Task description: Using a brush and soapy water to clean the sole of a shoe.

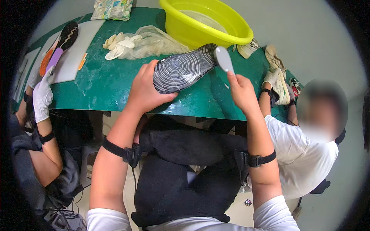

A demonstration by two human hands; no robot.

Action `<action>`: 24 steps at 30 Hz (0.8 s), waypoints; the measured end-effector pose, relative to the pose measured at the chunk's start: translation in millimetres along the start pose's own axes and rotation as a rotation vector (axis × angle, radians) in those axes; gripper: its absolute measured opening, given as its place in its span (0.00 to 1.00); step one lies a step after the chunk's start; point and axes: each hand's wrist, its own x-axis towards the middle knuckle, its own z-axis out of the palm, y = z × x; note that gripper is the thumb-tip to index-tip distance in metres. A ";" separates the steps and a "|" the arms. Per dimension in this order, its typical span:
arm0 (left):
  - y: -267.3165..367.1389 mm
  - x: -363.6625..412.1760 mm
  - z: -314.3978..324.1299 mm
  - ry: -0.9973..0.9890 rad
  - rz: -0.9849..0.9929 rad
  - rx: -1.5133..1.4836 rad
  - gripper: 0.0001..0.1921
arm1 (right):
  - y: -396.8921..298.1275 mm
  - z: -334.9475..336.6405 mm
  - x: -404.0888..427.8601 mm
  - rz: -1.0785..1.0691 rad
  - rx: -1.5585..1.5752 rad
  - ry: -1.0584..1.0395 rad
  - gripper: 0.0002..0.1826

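Observation:
My left hand (147, 89) grips the heel end of a dark shoe (185, 69), its sole turned up towards me. White concentric rings and a wet shine cover that sole. In my right hand (241, 88) is the handle of a grey brush (223, 57), held at the sole's narrower end; its bristles are hidden from view. The shoe is held over the green table top (101, 89), and the fingers under it cannot be seen.
A yellow basin (208, 37) with cloudy liquid stands behind the shoe. Crumpled clear plastic (156, 43) and white gloves (124, 46) lie left of it. Gloved co-workers handle shoes on both sides. A white board (83, 37), a printed packet (112, 10) and a canvas shoe (248, 49) are farther back.

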 end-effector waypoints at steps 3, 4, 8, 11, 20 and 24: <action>-3.4 -1.4 -0.9 0.006 0.006 -0.020 0.55 | -0.5 20.0 -19.5 -0.123 -0.033 0.022 0.32; -3.4 -1.7 -0.8 0.004 0.005 -0.019 0.55 | -7.9 26.7 -28.7 -0.130 -0.070 0.018 0.32; 2.5 -2.9 -1.2 -0.009 0.004 -0.013 0.54 | -30.2 28.7 -55.0 -0.097 -0.129 -0.041 0.30; -1.6 -3.1 -0.4 -0.007 0.014 0.006 0.54 | -32.8 22.8 -58.8 -0.120 -0.107 -0.112 0.30; -3.6 -1.3 -0.2 0.011 0.018 0.002 0.55 | -50.3 40.6 -93.2 -0.171 -0.040 -0.144 0.27; -7.4 -2.8 4.4 0.045 0.045 0.009 0.55 | -60.1 58.3 -112.2 -0.214 0.032 -0.170 0.25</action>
